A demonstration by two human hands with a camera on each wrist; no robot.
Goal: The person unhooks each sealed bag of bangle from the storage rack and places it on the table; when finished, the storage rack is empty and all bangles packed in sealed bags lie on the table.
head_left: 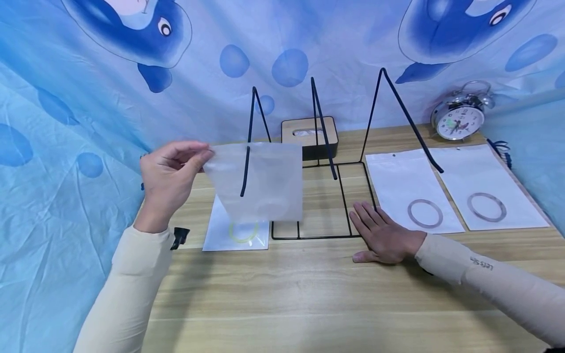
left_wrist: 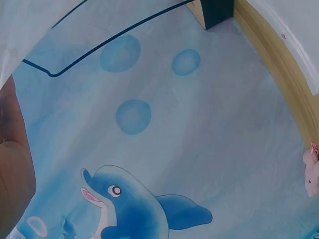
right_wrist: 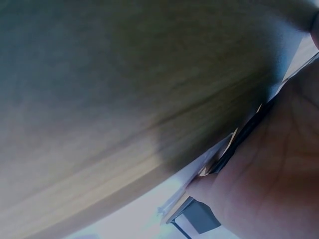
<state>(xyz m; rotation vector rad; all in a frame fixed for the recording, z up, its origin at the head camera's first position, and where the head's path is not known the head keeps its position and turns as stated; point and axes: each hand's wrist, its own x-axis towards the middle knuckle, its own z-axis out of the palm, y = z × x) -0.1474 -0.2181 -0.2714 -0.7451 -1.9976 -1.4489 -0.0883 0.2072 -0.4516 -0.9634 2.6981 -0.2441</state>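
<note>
My left hand (head_left: 166, 179) pinches the upper left corner of a translucent white bag (head_left: 278, 184) between thumb and fingers. The bag hangs at the left prong of a black wire display rack (head_left: 326, 237). That prong's front end shows before the bag; whether it passes through a hole cannot be told. In the left wrist view, part of the bag (left_wrist: 20, 35) and the edge of the hand (left_wrist: 15, 164) appear. My right hand (head_left: 384, 238) lies flat with fingers spread, its fingertips over the rack base's front right corner. Its palm (right_wrist: 279, 179) fills one side of the right wrist view.
Behind the bag lies a white package with a yellow ring (head_left: 216, 235). On the right lie two white packages with grey rings (head_left: 397, 181) (head_left: 468, 171). A wooden-topped tissue box (head_left: 287, 128) and an alarm clock (head_left: 460, 122) stand at the back. A pink toy (left_wrist: 311, 172) shows in the left wrist view.
</note>
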